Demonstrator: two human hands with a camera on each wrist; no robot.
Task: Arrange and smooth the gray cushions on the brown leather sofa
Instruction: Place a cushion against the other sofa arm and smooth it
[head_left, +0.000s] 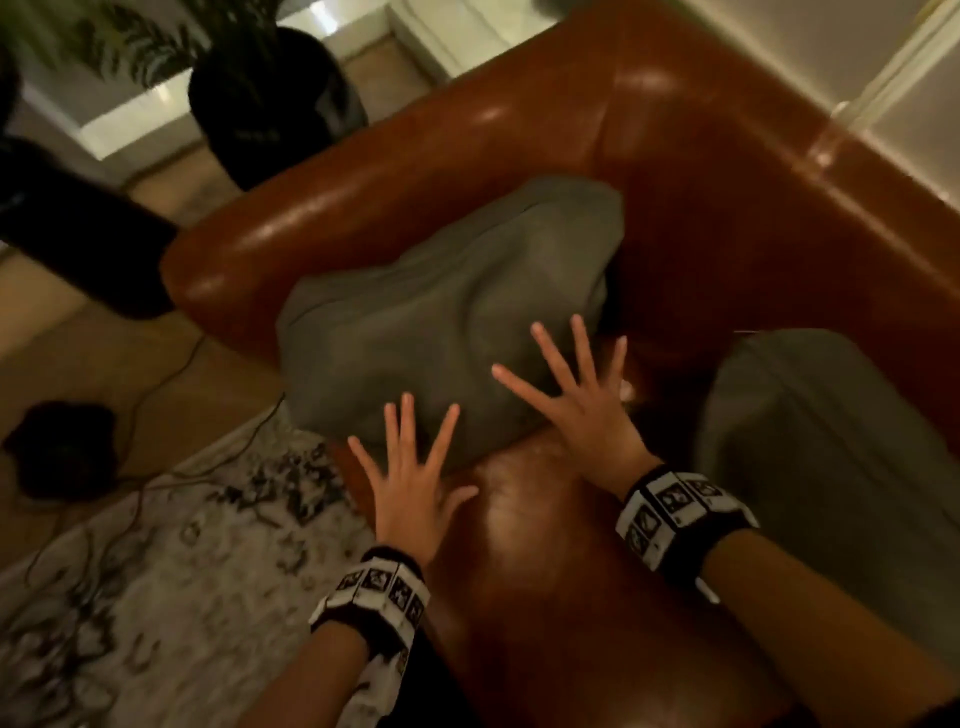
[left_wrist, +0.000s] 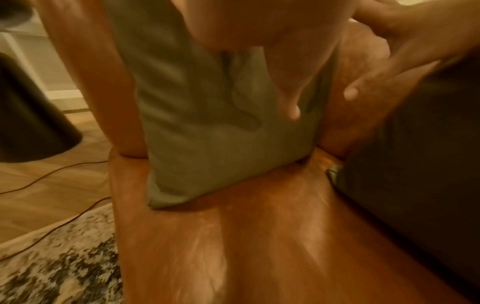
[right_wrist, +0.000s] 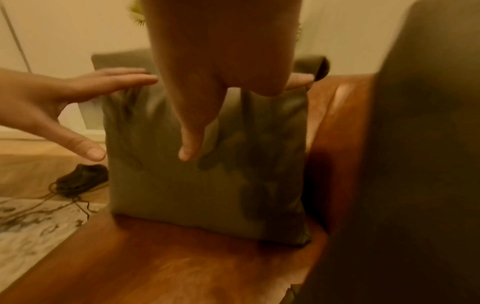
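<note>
Nearest, two bare forearms with patterned wristbands (head_left: 675, 514) reach forward over the shiny seat of a brown leather sofa (head_left: 545, 561). The left hand (head_left: 410, 483) has its fingers straight and spread wide, the fingertips over the near lower edge of a gray cushion (head_left: 441, 322); whether they touch the fabric cannot be told. The right hand (head_left: 582, 410), also spread with straight fingers, lies over the cushion's near right corner. The cushion stands on the seat and leans toward the left armrest, its face creased. A second gray cushion (head_left: 831, 457) sits on the seat at the right, apart from both hands. On the floor to the left lie a speckled rug (head_left: 130, 597) and thin cables (head_left: 156, 384). Farther off, beyond the armrest, stands a dark plant pot (head_left: 270, 104).
</note>
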